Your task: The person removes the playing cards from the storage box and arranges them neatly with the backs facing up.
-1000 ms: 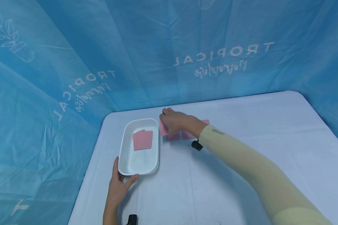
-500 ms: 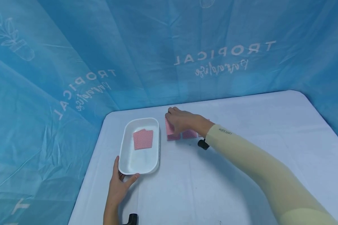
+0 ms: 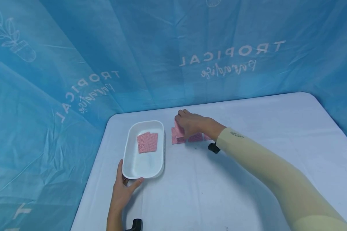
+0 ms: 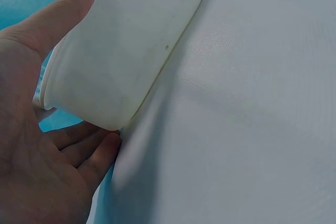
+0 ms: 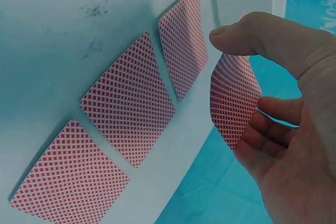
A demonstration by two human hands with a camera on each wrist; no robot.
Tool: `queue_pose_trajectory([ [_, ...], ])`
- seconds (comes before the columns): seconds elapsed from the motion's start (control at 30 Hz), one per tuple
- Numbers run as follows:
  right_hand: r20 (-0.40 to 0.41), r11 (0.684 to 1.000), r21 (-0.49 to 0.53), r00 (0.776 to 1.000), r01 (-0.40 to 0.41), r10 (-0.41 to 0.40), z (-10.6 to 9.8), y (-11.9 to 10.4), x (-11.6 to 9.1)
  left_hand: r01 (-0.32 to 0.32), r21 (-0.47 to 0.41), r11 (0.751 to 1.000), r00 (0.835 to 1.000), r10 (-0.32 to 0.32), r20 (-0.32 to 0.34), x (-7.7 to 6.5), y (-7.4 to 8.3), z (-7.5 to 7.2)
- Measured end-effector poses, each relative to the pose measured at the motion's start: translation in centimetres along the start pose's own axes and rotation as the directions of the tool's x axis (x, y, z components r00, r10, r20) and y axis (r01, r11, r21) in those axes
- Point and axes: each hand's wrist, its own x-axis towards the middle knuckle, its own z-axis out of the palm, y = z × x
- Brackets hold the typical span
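Step in hand, as judged: handling of a single playing card above a row of cards on the bench (image 3: 179,199). Whether the card is being raised from the row or set down to it cannot be determined from these views.

Right hand (image 3: 191,123): grip narrow, holding one red-and-white card (image 5: 233,95) between the thumb and the fingertips at opposite edges. The held card is visibly bowed under that pressure and stands tilted, clear of the bench surface in the right wrist view.

Beneath and beside it, toward the far edge of the bench, three cards lie pattern side up in a row: the left card (image 5: 184,43), the middle card (image 5: 128,100) and the right card (image 5: 71,177). Gaps separate them. The held card is nearest the left card.

Left hand (image 3: 122,192): grip spread across the near-left corner of the white tray (image 3: 162,157), thumb at the near end, fingers bent round the side down to the base. The tray stands near the far-left corner of the bench, left of the row; two overlapping cards (image 3: 147,143) lie inside it.

Next move, as judged, calls for even pressure on the bowed card, clearance over the left card, and the tray held steady.
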Motion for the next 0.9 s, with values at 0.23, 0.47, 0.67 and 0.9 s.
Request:
queue_pose_trajectory([
  [0.23,0.004,1.000,-0.001,1.000,-0.005,0.005,0.4,0.7,-0.4,-0.012,0.008,1.000,1.000,0.012,-0.009,0.1,-0.1,0.1],
  [0.47,0.001,1.000,0.008,1.000,-0.010,0.010,0.7,1.5,-0.9,-0.019,0.008,1.000,1.000,0.019,-0.008,0.1,-0.1,0.1],
  [0.67,0.014,0.999,0.025,1.000,-0.025,0.025,0.7,1.8,-1.3,-0.013,0.007,1.000,1.000,0.013,-0.007,0.1,0.1,0.1],
  [0.9,0.028,0.998,0.041,0.999,-0.038,0.037,0.9,2.3,-2.1,-0.016,0.002,1.000,1.000,0.016,0.000,0.1,-0.1,0.0],
])
